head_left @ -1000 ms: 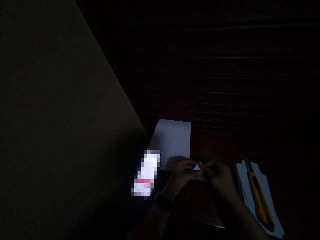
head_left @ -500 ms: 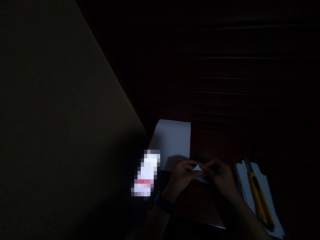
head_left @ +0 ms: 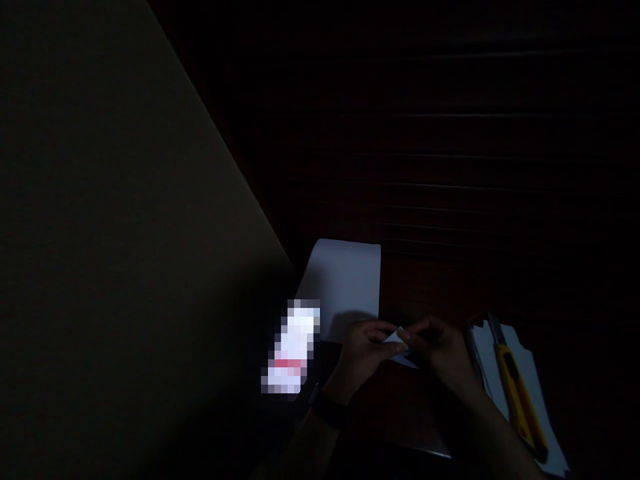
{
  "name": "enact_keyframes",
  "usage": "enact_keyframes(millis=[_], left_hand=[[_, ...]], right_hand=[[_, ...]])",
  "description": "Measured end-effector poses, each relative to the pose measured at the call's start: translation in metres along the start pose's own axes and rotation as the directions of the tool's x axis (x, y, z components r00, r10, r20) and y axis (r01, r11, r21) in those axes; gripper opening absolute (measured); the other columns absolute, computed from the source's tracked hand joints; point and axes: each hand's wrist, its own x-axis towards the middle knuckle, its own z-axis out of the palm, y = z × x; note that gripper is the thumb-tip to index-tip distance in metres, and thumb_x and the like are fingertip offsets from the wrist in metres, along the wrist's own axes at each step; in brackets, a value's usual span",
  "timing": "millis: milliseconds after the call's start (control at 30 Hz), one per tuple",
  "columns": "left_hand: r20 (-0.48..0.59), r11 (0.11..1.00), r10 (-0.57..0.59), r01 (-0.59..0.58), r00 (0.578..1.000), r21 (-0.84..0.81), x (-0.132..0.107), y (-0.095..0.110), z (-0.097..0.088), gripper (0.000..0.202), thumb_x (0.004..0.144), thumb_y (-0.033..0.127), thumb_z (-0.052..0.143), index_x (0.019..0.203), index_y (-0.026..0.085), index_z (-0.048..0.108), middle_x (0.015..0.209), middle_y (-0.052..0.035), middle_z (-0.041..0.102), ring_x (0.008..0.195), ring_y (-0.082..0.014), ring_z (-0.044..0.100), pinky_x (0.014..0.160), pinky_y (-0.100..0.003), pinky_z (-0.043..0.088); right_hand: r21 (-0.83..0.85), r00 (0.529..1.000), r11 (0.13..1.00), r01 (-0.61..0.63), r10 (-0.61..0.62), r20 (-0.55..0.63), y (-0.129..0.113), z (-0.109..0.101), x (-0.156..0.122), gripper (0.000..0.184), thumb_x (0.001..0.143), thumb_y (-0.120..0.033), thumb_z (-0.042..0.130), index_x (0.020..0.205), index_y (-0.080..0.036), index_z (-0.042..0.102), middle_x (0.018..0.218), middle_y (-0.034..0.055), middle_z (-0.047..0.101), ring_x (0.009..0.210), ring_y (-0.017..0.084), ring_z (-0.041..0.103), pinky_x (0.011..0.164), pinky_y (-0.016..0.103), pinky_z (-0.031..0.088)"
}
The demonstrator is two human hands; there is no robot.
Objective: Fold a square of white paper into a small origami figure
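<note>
Dim overhead view, left to right. A broad, flat, matte beige panel (head_left: pixel 100 233) fills the left half, its straight edge running diagonally down towards the centre. Beside its lower end lies a bright, blurred white rectangle with a red band (head_left: pixel 293 347); what it is cannot be told. Just right of it a smooth rectangular white paper sheet (head_left: pixel 345 280) lies flat on the dark reddish wooden surface (head_left: pixel 400 413).

The left hand (head_left: pixel 365 350), with a dark band (head_left: pixel 327 407) at the wrist, comes in from below, its fingers curled and thumb and fingertips closed on the small white folded paper piece (head_left: pixel 399 340). This piece, thin and sharp-cornered, sits between the two hands, low over the surface just below the sheet's lower right corner. The right hand (head_left: pixel 443 350) meets it from the other side, knuckles up and fingers bent, pinching the same piece; the forearm slants off to the lower right.

At far right a stack of white paper sheets (head_left: pixel 533 373) with uneven edges carries a long yellow plastic utility knife (head_left: pixel 517 393), lying lengthwise.
</note>
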Motion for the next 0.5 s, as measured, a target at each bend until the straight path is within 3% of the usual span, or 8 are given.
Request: enact_keyframes(millis=[500], left_hand=[[-0.01,0.998,-0.053,0.053,0.999,0.019,-0.0008,0.0002,0.0003,0.034,0.061,0.03,0.075,0.09,0.013,0.068,0.075,-0.0077,0.069,0.065,-0.0171,0.062,0.057,-0.023,0.046]], right_hand=[[0.143,0.999,0.989,0.035,-0.04,0.032,-0.006,-0.0024,0.0001,0.019,0.069,-0.022,0.069,0.069,-0.019,0.05,0.065,-0.0027,0.052,0.06,0.012,0.048,0.054,0.023,0.039]])
